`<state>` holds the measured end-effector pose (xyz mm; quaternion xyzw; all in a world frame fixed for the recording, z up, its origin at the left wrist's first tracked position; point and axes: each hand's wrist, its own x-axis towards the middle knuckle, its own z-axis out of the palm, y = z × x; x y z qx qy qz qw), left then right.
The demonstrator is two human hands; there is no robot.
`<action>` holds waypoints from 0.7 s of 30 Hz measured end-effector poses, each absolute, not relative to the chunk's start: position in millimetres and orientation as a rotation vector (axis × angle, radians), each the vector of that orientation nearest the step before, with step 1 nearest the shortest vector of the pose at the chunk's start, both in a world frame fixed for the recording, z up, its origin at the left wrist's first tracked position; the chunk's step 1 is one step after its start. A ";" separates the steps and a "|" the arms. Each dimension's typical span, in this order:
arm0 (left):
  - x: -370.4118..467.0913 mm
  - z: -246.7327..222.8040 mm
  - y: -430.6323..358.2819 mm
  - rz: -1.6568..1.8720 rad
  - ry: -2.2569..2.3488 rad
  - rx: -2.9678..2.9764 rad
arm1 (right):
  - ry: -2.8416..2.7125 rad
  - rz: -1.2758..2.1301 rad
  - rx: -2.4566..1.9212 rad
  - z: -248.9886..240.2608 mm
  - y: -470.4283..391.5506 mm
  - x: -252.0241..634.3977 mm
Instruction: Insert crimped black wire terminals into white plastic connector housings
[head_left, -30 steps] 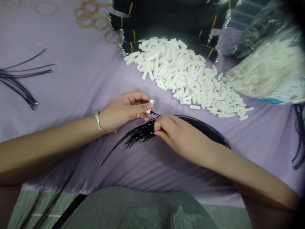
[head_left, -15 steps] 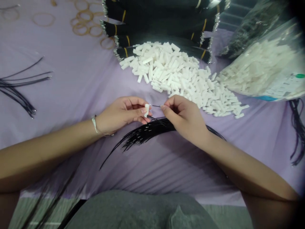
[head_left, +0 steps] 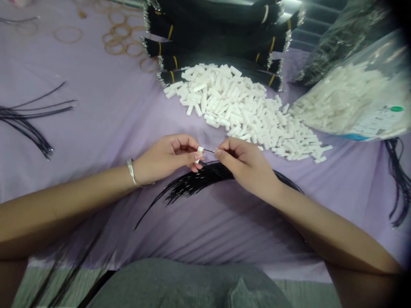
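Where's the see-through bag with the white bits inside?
In the head view, the clear bag lies at the upper right, beside the right end of the white pile.

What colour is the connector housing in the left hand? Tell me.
White. The connector housing shows best in the head view, the only one.

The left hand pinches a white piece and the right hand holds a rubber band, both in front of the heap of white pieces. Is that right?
Not quite: the right hand holds a black wire, not a rubber band, as the head view shows. The left hand does pinch a white piece, with both in front of the heap.
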<state>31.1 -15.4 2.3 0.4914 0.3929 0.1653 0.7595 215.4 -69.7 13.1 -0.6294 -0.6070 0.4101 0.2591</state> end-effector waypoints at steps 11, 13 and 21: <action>32.9 5.8 -15.9 0.364 0.872 1.057 | -1.683 0.813 -1.414 9.2 -69.9 220.3; 33.3 5.7 -15.8 0.365 0.868 1.046 | -1.711 0.633 -1.306 12.1 -70.5 221.6; 30.2 2.1 -15.1 0.355 0.848 1.060 | -1.801 0.862 -1.387 0.2 -72.5 219.4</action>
